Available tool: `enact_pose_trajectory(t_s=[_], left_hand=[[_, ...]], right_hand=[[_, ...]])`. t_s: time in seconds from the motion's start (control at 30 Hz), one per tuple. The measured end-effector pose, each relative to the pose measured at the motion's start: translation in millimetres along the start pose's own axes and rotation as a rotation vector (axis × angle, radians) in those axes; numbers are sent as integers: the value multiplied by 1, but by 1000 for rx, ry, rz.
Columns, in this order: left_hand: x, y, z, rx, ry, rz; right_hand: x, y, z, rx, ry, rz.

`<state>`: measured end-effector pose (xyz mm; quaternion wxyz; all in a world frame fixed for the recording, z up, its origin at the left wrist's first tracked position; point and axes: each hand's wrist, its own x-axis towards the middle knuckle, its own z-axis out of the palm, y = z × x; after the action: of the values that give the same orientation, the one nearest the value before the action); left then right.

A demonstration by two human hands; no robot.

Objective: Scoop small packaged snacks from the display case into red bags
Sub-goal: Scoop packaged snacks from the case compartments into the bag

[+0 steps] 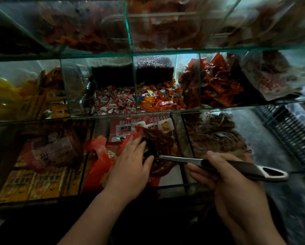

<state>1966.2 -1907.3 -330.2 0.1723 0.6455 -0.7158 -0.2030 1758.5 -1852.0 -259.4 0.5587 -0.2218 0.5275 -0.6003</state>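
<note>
The right hand (236,188) is clenched around the black handle of a ladle (183,159), fingers (199,171) wrapped underneath and the thumb on top. The ladle's dark bowl sits in the middle compartment of the case's (166,111) bottom row, among brown snacks (161,138). The left hand (130,167) lies over the mouth of a red bag (98,167) in that same compartment. Its fingers are spread and nearly straight, pressing on the bag's edge just beside the bowl, with the thumb close to the ladle's neck. The bag lies crumpled to the left of the snacks. On the shelf above are white-and-red candies (113,101) and mixed bright sweets (158,101); yellow packs (33,184) fill the lower-left compartment.
</note>
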Motion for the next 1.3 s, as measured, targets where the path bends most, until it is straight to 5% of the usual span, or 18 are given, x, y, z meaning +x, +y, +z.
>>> enact_pose_trajectory(t_s=[0.37,0.67,0.9,0.97,1.1,1.3], left_hand=[[4,25,-8,-59,140,160],[103,60,-38,-127,163,367],[157,72,-52,-274,236,250],[149,66,-53,-380,272,171],[115,45,-57,-478,339,68],[73,24,-66,-441,306,10]], right_hand=[[-16,-29,3,54,-84,-105],[15,-46,30,198,54,-218],[69,-34,52,263,132,-138],[87,-28,58,79,115,-214],[117,-24,65,-621,-95,-675],[127,-36,61,-1277,-406,-903]])
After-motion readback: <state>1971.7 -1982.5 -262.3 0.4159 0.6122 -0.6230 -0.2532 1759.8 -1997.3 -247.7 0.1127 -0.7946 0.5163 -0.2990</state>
